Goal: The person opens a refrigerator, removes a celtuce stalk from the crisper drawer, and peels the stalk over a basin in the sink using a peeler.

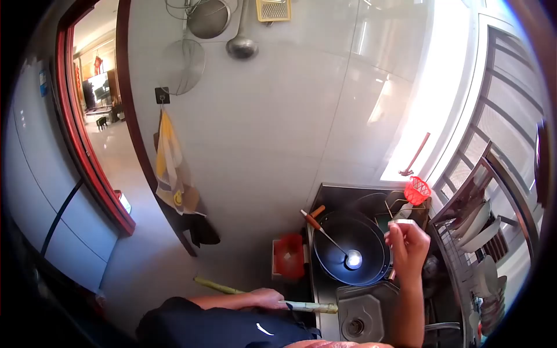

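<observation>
My left hand (268,298) is wrapped around a long stalk (310,306) that looks like sugarcane. Its far left end is green-yellow, while the stretch to the right of the hand is paler, as if peeled. The stalk lies level in front of my dark shirt, its right end beside the sink (377,296). My right hand (409,238) is raised over the counter, right of the black wok (331,261), with its fingers closed. A pale, flat edge shows at the fingertips; what it belongs to cannot be made out.
A ladle (353,259) rests in the wok. Behind my right hand are a red basket (417,190) and a hammer (415,156) on the sill. A dish rack (464,261) stands at right, a red box (289,257) left of the counter. Strainers (209,18) hang above; a doorway opens left.
</observation>
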A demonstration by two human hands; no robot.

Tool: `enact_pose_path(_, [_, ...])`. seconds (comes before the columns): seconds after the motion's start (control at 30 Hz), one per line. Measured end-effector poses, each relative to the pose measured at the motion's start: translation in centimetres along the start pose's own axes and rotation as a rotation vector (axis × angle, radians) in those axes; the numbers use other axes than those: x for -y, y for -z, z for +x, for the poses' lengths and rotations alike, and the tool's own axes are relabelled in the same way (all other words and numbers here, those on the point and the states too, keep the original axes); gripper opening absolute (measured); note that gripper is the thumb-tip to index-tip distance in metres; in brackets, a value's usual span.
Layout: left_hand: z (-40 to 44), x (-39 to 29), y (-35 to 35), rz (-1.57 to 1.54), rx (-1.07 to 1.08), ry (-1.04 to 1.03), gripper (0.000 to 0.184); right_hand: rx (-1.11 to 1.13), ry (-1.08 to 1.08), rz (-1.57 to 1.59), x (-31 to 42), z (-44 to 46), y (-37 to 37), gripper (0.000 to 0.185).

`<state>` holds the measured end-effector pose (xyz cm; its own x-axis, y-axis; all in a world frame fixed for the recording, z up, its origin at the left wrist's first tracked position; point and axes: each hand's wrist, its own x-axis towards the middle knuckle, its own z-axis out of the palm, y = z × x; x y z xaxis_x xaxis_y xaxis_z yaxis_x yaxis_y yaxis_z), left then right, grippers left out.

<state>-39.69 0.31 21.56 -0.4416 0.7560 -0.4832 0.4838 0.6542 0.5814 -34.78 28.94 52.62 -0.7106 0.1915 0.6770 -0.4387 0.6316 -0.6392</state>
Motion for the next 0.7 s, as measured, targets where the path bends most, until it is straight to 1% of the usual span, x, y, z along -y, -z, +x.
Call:
enact_pose_path(0.03, [-0.6, 0.2, 0.7, -0.037, 0.029, 0.025, 0.05, 0.01, 0.051, -0.055, 0.9, 1.9, -0.6, 0.012])
enact_pose_path(0.1, [0.8, 2.6, 0.2, -0.007, -0.005, -0.008, 0.052, 0.036, 0.205, -0.208, 1.9, 6.4, -1.8, 0.013])
enact_pose_path(0.17, [1.0, 3.8, 1.4, -0.043, 0.043, 0.009, 0.051, 0.003, 0.2, -0.322, 5.2, 11.3, -4.4, 0.016])
enact_pose_path(0.2, [2.1, 5.8, 0.9, -0.053, -0.024, -0.067, 0.052, 0.023, 0.262, -0.335, 6.9, 14.1, -5.8, 0.019])
enact_pose_path(0.23, [5.4, 10.5, -0.1, -0.18, 0.023, -0.137, 0.052, 0.031, 0.325, -0.375, 9.8, 20.0, -8.6, 0.021])
enact_pose_path(0.27, [5.8, 11.1, 1.3, -0.13, 0.068, -0.138, 0.053, 0.036, 0.35, -0.388, 11.4, 23.3, -10.0, 0.025])
enact_pose_path(0.3, [5.9, 11.3, 2.5, -0.081, 0.112, -0.139, 0.053, 0.001, 0.462, -0.464, 12.4, 27.2, -11.6, 0.028])
enact_pose_path(0.33, [5.3, 11.5, 3.4, -0.072, 0.115, -0.158, 0.053, -0.049, 0.541, -0.429, 13.4, 30.7, -13.3, 0.032])
enact_pose_path(0.37, [4.4, 11.6, 4.5, -0.1, 0.045, -0.272, 0.06, -0.106, 0.586, -0.44, 14.3, 34.3, -14.8, 0.035])
enact_pose_path(0.4, [4.2, 12.1, 5.9, -0.129, -0.024, -0.387, 0.067, -0.157, 0.71, -0.547, 14.8, 38.2, -16.0, 0.039])
enact_pose_path(0.43, [4.7, 12.7, 6.6, -0.121, -0.017, -0.403, 0.067, -0.224, 0.782, -0.543, 15.6, 41.2, -17.2, 0.039])
enact_pose_path(0.47, [5.3, 13.4, 6.9, -0.176, 0.058, -0.315, 0.069, -0.252, 0.745, -0.502, 16.9, 43.4, -18.4, 0.043])
enact_pose_path(0.5, [6.0, 14.3, 6.7, -0.23, 0.135, -0.225, 0.071, -0.335, 0.787, -0.521, 17.6, 45.8, -19.7, 0.042])
enact_pose_path(0.53, [7.5, 15.9, 5.9, -0.129, 0.127, -0.312, 0.077, -0.346, 0.794, -0.464, 18.8, 47.6, -20.4, 0.046])
enact_pose_path(0.57, [6.2, 14.9, 7.7, -0.117, 0.138, -0.325, 0.077, -0.354, 0.791, -0.483, 19.8, 48.7, -21.1, 0.046])
enact_pose_path(0.6, [3.0, 12.4, 10.9, -0.147, 0.17, -0.188, 0.077, -0.385, 0.673, -0.504, 20.9, 49.4, -21.8, 0.048])
enact_pose_path(0.63, [3.1, 12.5, 11.4, -0.162, 0.187, -0.123, 0.077, -0.412, 0.556, -0.52, 21.5, 50.2, -22.4, 0.051])
enact_pose_path(0.67, [3.1, 12.7, 11.8, -0.175, 0.203, -0.058, 0.077, -0.416, 0.555, -0.53, 21.6, 51.2, -22.8, 0.051])
enact_pose_path(0.7, [6.1, 15.1, 9.7, -0.21, 0.242, -0.119, 0.075, -0.478, 0.554, -0.554, 21.7, 52.2, -23.2, 0.051])
